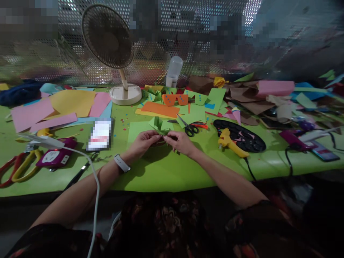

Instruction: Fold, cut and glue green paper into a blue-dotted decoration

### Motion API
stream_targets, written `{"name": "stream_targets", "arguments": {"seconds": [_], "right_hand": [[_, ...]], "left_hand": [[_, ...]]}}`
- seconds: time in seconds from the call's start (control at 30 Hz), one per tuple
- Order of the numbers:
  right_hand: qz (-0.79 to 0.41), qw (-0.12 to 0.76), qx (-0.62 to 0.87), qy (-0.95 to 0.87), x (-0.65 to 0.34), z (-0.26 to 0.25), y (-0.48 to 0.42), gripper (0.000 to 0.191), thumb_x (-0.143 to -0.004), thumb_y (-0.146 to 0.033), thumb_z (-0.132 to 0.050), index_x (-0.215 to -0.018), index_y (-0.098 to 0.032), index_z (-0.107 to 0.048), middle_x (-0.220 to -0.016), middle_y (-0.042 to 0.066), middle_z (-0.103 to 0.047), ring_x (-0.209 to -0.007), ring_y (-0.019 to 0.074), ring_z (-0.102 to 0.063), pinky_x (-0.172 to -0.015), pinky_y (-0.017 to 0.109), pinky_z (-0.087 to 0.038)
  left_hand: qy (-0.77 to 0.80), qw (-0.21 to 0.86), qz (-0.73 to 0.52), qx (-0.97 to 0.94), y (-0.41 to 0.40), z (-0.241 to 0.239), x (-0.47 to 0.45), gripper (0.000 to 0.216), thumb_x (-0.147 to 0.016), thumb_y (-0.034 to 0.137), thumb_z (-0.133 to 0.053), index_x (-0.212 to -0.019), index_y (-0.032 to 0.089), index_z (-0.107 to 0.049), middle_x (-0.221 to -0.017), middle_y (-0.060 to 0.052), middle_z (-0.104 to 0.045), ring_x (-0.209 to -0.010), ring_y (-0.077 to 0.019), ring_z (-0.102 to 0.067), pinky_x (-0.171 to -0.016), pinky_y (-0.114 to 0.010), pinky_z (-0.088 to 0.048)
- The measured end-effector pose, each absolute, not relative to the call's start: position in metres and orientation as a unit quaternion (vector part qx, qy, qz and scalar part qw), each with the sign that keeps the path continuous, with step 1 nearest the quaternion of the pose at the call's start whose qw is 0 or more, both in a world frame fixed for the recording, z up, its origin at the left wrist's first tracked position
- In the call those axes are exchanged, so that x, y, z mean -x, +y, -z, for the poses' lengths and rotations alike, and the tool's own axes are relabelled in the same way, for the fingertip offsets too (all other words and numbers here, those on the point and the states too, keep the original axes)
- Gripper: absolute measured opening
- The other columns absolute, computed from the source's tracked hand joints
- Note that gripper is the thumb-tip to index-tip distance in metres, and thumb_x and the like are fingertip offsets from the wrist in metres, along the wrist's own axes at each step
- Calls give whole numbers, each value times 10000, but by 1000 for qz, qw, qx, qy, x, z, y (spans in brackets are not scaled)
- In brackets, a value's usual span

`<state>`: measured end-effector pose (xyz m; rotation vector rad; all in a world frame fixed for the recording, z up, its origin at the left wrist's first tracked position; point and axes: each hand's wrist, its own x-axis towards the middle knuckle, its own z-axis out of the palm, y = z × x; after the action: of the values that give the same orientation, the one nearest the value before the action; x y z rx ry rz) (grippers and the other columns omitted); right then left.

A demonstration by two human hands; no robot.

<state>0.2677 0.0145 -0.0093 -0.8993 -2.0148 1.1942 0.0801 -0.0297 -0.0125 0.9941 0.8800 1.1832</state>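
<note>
One left hand [147, 139] and one right hand [180, 141] met at frame centre, both pinching the lower edge of a folded green paper [160, 124] over the counter [166, 175]. Scissors [186, 124] lay right of centre; a yellow glue gun [228, 140], farther right; a fan [109, 39] stood upper left.

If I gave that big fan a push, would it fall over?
The fan might tip if pushed up high, because its big round head sits on a thin, slanting neck. Pushed down low, it would probably slide or stay put, since its round base looks wide on the table.
</note>
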Motion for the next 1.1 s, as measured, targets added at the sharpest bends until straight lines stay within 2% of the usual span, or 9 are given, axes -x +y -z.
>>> {"name": "stream_targets", "arguments": {"seconds": [0.27, 0.47, 1.1], "right_hand": [[-457, 312, 342, -759, -268, 9, 14, 310, -869, -449, -590, -701, -190, -569, -538, -47, -528, -399, 93, -525, -390, 211, -425], [-463, 312, 333, -760, -268, 9, 14, 298, -870, -430, -597, -702, -186, -568, -547, -47, -524, -402, 92, -526, -387, 211, -419], [-453, 305, 338, -766, -267, 8, 12, 298, -871, -418, -583, -693, -182, -554, -546, -47, -507, -418, 93, -531, -402, 207, -419]], "left_hand": [[383, 634, -511, -436, -29, 15, -79, 187, -767, 299, -796, -862, 146, -749, -866, -55, -770, -807, -146, -719, -873, -289, -545], [397, 619, -509, -448, -29, 16, -77, 162, -781, 296, -786, -851, 155, -753, -825, -40, -762, -735, -121, -696, -773, -240, -535], [430, 594, -514, -444, -29, 16, -80, 241, -748, 361, -813, -798, 140, -733, -734, -23, -737, -664, -113, -670, -689, -236, -525]]}}
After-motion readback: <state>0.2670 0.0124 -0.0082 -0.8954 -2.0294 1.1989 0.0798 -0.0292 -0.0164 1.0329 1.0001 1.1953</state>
